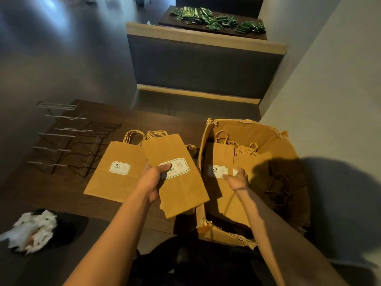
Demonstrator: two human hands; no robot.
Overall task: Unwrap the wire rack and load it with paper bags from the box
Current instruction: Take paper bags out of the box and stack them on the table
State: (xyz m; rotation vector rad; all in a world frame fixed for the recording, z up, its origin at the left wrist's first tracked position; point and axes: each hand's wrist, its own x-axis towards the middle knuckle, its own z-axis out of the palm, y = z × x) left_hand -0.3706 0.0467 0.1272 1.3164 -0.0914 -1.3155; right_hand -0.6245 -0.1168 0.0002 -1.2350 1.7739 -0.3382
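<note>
From the head view, I see my left hand (153, 178) gripping a flat brown paper bag with twisted handles and a white label (177, 174), thumb curled over the label, fingers hidden beneath. The bag tilts above the dark wooden surface (61, 195). Just left of that hand, a second flat brown paper bag with a "9.9" label (117, 168) lies on the surface, partly overlapped by the held bag.

My right hand (237, 178) reaches into the torn open cardboard box (278, 145) and pinches the upper edge of a brown paper bag standing in the box (218, 159), beside its label. More bags are packed behind and to the right of that hand, their handles sticking up; the far right ones sit in shadow.

Well left of the left hand, past the lying bag, the bare wire rack with tiered prongs (70, 141) lies on the surface. Below and left of that hand, near the surface's edge, is a crumpled white wrapping (31, 230). Ahead of both hands stands a dark bench with a pale wooden trim (204, 65), and beyond it a pile of small green packets (216, 19) on another table.
</note>
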